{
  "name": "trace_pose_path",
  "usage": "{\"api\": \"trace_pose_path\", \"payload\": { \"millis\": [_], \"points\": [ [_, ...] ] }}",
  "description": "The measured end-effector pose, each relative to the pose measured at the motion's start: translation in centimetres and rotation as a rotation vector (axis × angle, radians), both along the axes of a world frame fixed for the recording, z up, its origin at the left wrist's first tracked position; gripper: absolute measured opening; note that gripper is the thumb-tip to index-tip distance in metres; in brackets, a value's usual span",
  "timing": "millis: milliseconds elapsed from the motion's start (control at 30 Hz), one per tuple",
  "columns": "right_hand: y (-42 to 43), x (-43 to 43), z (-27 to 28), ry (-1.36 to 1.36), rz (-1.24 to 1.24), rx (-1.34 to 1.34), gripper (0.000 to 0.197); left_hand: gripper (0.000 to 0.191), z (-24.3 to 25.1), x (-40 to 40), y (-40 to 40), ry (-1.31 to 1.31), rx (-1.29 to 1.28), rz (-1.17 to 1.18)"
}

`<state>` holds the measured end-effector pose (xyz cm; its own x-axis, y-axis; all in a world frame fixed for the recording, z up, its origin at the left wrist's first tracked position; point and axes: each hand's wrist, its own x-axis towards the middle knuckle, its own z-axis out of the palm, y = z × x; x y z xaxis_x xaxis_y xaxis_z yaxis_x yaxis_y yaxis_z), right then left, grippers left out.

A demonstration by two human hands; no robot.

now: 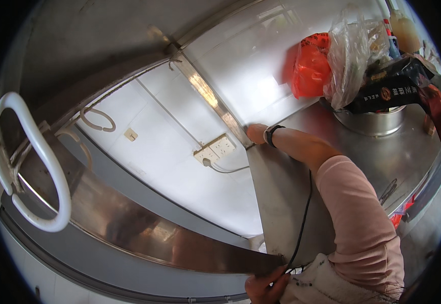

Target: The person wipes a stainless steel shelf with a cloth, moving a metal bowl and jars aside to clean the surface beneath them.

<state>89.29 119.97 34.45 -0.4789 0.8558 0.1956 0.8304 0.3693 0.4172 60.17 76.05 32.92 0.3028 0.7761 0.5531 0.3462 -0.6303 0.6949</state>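
My right hand (pixel 256 133), with a dark band on the wrist, reaches to the foot of a metal post (pixel 209 95) at the back edge of the stainless steel counter (pixel 285 205); what its fingers hold is hidden. My left hand (pixel 266 287), at the bottom, is closed around a black cable (pixel 303 220). The cable runs up across the counter and passes out of sight behind my right forearm. Left of my right hand, a double wall socket (pixel 214 149) has a plug (pixel 206 162) in it, with a grey cord leading right.
White plastic rings (pixel 62 182) hang at the left beside a metal rail (pixel 129 224). At the right, a round metal pan (pixel 376 123) stands on the counter under black packaging (pixel 387 89), near a clear plastic bag (pixel 346 64) and a red bag (pixel 311 72). A small hook (pixel 130 134) is on the wall.
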Motion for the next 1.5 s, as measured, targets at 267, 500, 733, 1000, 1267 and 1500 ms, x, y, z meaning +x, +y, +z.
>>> {"api": "trace_pose_path", "payload": {
  "millis": [267,500,733,1000,1267,1500],
  "points": [
    [-3.8,3.0,-0.7,0.254,0.012,0.022,0.013,0.017,-0.9,0.6,0.6,-0.25,-0.036,-0.054],
    [-9.4,13.6,1.4,0.572,-0.365,0.024,0.015,0.018,0.9,1.0,0.5,-0.056,0.13,-0.059],
    [-4.2,14.1,-2.7,0.472,-0.302,0.2,0.022,0.019,1.9,1.4,0.1,-0.011,0.181,-0.105],
    [-6.6,-1.6,-1.2,0.335,0.177,0.004,0.017,0.017,1.3,1.1,-0.6,-0.068,-0.108,-0.024],
    [-20.6,-5.7,0.9,0.517,0.66,-0.359,0.017,0.019,2.0,0.7,0.4,-0.069,-0.237,-0.128],
    [-12.0,-2.8,-1.0,0.429,0.441,-0.212,0.011,0.017,2.0,0.9,-0.2,-0.198,-0.322,-0.147]
  ]
}}
